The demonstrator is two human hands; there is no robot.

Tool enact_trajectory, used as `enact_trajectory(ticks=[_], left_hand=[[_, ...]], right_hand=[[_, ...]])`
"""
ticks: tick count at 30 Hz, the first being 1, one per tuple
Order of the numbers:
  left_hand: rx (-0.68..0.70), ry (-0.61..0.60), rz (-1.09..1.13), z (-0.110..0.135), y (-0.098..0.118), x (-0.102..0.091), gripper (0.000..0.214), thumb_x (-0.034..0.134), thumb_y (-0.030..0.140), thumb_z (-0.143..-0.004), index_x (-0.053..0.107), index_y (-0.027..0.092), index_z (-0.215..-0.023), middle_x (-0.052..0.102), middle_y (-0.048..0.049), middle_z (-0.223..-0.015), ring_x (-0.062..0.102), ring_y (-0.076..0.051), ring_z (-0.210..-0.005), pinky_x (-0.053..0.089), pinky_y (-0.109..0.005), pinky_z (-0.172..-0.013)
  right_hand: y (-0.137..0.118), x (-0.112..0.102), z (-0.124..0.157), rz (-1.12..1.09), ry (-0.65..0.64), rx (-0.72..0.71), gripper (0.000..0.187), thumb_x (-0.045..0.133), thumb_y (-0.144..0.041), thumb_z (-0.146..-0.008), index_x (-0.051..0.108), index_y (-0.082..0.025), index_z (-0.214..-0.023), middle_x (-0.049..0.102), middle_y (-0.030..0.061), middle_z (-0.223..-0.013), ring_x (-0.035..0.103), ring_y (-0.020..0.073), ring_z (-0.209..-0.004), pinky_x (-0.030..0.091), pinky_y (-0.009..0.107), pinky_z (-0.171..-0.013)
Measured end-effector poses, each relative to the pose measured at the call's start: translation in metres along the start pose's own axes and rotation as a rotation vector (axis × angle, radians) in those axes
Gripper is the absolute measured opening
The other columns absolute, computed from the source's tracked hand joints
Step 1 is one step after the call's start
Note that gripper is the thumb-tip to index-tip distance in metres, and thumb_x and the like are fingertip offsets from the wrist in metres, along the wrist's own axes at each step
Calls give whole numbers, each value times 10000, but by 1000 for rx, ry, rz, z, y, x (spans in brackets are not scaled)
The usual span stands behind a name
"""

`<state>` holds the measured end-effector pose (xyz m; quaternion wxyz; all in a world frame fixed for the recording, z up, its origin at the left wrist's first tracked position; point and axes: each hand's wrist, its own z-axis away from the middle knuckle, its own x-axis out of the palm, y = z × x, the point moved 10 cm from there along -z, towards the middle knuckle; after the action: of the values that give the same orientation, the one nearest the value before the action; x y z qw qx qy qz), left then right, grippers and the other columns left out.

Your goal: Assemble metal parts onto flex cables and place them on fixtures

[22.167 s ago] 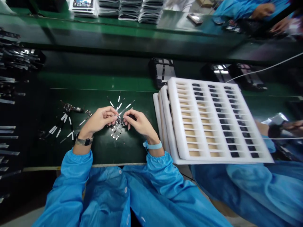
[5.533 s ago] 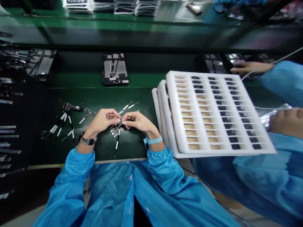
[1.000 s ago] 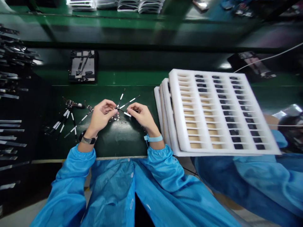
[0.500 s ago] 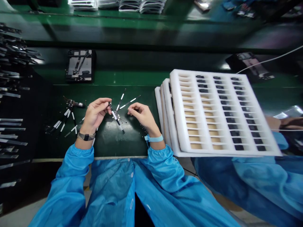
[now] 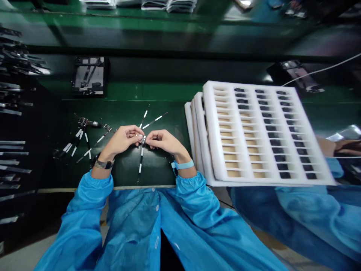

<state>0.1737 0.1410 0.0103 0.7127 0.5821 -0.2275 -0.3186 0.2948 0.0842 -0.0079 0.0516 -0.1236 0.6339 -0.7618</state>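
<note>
Our left hand (image 5: 121,139) and right hand (image 5: 165,143) met at the fingertips, both clamped on the tiny connector end (image 5: 143,140) of a black flex strip (image 5: 140,165). The strip, marked with white tabs, hung down toward us over the green mat of the table (image 5: 160,177) and stopped just short of its near edge. Two more strips (image 5: 146,118) lay fanned out just beyond our fingers, while a small tangled bunch of strips (image 5: 81,130) sat left of the left hand. We wore a watch (image 5: 103,164) on the left wrist and a blue wrist strap (image 5: 182,165) on the right — both just above the cuffs of our blue smock (image 5: 87,195). To the right sat a stack of white foam trays (image 5: 262,131), with rows of dark parts in the top tray's slots. Beyond the mat lay a black-framed board (image 5: 89,76) — and long strips (image 5: 9,152) lined the far left.
</note>
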Motion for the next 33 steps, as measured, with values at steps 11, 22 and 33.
enact_trajectory(ticks=[11,22,33], left_hand=[[22,-71,-142,3,3,7,204,775,324,-874,771,138,-957,731,-32,-746,662,-137,-660,519,-266,-683],[34,-53,-143,3,4,7,207,791,325,-862,775,135,-940,740,-42,-721,694,-155,-658,538,-270,-676],[-20,-33,-6,1,-4,8,244,863,323,-800,748,131,-899,733,-35,-682,693,-143,-625,538,-251,-650]], right_hand=[[4,3,1,60,-31,34,332,837,-477,-834,735,-161,-840,698,15,-707,600,132,-635,462,258,-612],[10,4,1,4,-34,69,349,859,-476,-810,732,-158,-875,705,25,-717,612,138,-633,451,250,-582],[3,5,0,-47,-26,34,314,879,-427,-797,726,-162,-868,693,18,-722,583,133,-637,456,259,-605]])
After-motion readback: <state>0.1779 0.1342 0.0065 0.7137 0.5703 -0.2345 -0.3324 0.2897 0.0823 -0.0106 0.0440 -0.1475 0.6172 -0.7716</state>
